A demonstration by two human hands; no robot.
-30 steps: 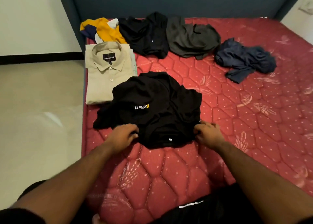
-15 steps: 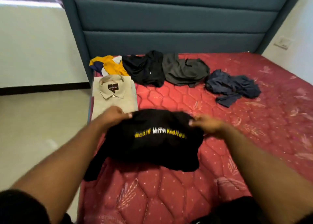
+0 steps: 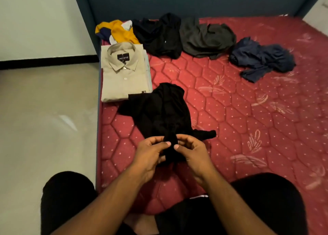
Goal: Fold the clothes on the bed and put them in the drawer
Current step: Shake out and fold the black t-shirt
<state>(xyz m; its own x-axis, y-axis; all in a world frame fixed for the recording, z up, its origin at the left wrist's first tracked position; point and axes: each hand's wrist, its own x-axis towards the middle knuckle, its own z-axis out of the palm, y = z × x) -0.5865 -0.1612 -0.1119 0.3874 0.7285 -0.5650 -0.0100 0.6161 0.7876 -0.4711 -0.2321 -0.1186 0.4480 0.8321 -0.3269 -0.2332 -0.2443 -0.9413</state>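
Observation:
A black T-shirt point(image 3: 159, 110) lies bunched on the red mattress point(image 3: 239, 119) in front of me. Its near end is gathered between my hands. My left hand point(image 3: 150, 154) and my right hand point(image 3: 192, 154) sit side by side and both pinch that bunched black cloth. A folded beige shirt point(image 3: 124, 74) lies at the mattress's left edge, touching the black T-shirt's far corner. Unfolded along the headboard lie a yellow and navy garment point(image 3: 117, 32), a black garment point(image 3: 159, 35), a dark grey garment point(image 3: 205, 37) and a navy garment point(image 3: 260, 58). No drawer is in view.
A teal padded headboard point(image 3: 177, 2) closes the far side of the bed. Pale floor point(image 3: 44, 119) runs along the left of the mattress, with a white wall and black skirting behind it. My dark-clothed knees are at the bottom of the view.
The T-shirt was lifted by its two sides with the print showing; now it lies bunched with no print visible. My hands have come together at its near end.

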